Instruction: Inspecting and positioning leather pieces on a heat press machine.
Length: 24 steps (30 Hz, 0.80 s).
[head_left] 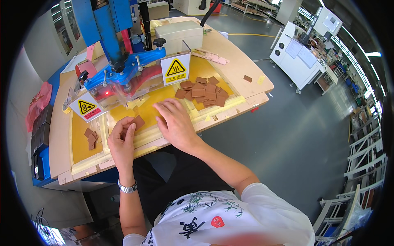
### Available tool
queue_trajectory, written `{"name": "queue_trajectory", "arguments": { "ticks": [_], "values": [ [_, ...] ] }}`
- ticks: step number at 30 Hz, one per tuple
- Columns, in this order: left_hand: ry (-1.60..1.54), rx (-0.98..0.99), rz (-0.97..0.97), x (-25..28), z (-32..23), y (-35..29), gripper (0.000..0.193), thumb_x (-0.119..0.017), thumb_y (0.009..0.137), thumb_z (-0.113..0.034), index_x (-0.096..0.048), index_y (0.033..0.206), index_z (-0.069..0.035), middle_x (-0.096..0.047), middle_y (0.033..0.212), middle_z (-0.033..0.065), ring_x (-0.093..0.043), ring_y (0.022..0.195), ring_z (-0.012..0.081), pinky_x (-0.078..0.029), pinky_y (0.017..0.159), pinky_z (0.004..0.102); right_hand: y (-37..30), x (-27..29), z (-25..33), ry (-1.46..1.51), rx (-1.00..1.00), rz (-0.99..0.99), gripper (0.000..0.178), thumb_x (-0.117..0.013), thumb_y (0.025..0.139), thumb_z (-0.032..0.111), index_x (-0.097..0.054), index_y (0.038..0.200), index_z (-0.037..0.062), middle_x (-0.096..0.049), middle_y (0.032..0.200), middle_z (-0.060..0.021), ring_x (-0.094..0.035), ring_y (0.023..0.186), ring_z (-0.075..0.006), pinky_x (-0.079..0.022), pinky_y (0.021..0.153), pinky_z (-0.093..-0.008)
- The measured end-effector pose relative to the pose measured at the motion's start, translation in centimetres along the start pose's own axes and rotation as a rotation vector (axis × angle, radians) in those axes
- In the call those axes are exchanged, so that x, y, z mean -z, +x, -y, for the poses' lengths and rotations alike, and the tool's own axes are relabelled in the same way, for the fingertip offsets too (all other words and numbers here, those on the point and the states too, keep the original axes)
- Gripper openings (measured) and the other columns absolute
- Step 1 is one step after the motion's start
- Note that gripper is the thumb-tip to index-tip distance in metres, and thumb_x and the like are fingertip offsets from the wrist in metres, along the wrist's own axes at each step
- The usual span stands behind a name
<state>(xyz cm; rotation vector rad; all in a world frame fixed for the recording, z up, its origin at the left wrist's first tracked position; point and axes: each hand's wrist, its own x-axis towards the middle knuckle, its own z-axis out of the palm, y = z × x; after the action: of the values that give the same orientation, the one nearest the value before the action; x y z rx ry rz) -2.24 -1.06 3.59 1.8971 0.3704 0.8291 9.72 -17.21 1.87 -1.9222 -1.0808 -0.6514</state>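
A small brown rectangular piece is pinched between the thumb and fingers of my left hand, just in front of a blue press with a clear guard. My right hand is close by to the right, palm down over the yellow work surface, its fingers stretched out and slightly bent; I see nothing held in it. Beyond that hand lies a heap of similar brown pieces. Several more brown pieces lie in a smaller group to the left of my left hand.
Warning signs hang on both ends of the guard. A light-coloured box stands behind the press. One loose brown piece lies near the table's right edge. Black bins line the left side. A white machine stands across the floor.
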Motion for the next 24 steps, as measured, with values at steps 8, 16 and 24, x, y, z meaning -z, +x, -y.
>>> {"name": "queue_trajectory", "arguments": {
  "ticks": [8, 16, 24],
  "values": [
    [0.010, -0.001, -0.001, 0.02, -0.01, -0.01, 0.015, -0.072, 0.102, -0.003, -0.075, 0.116, 0.002, -0.074, 0.091, 0.0024, -0.062, 0.078, 0.0077, -0.051, 0.074, 0.0238, -0.11, 0.15, -0.35, 0.116, -0.057, 0.079, 0.038, -0.074, 0.091, 0.005, -0.067, 0.127, -0.0033, -0.071, 0.122, -0.0168, -0.059, 0.125, -0.0361, -0.047, 0.109, -0.0476],
    [0.006, -0.003, -0.002, -0.01, -0.03, -0.03, 0.015, -0.072, 0.102, -0.003, -0.075, 0.116, 0.002, -0.075, 0.092, 0.0025, -0.062, 0.078, 0.0076, -0.051, 0.073, 0.0239, 0.09, 0.03, -0.05, 0.059, -0.012, 0.049, 0.039, -0.074, 0.092, 0.006, -0.067, 0.129, -0.0036, -0.070, 0.126, -0.0181, -0.057, 0.129, -0.0377, -0.046, 0.112, -0.0479],
    [0.014, -0.004, -0.013, -0.06, 0.03, -0.06, 0.015, -0.072, 0.102, -0.003, -0.075, 0.115, 0.002, -0.074, 0.090, 0.0023, -0.062, 0.077, 0.0078, -0.051, 0.073, 0.0237, -0.01, -0.11, 0.00, 0.006, -0.036, 0.055, 0.042, -0.074, 0.093, 0.008, -0.065, 0.133, -0.0024, -0.069, 0.130, -0.0177, -0.055, 0.132, -0.0386, -0.044, 0.115, -0.0490]
  ]
}}
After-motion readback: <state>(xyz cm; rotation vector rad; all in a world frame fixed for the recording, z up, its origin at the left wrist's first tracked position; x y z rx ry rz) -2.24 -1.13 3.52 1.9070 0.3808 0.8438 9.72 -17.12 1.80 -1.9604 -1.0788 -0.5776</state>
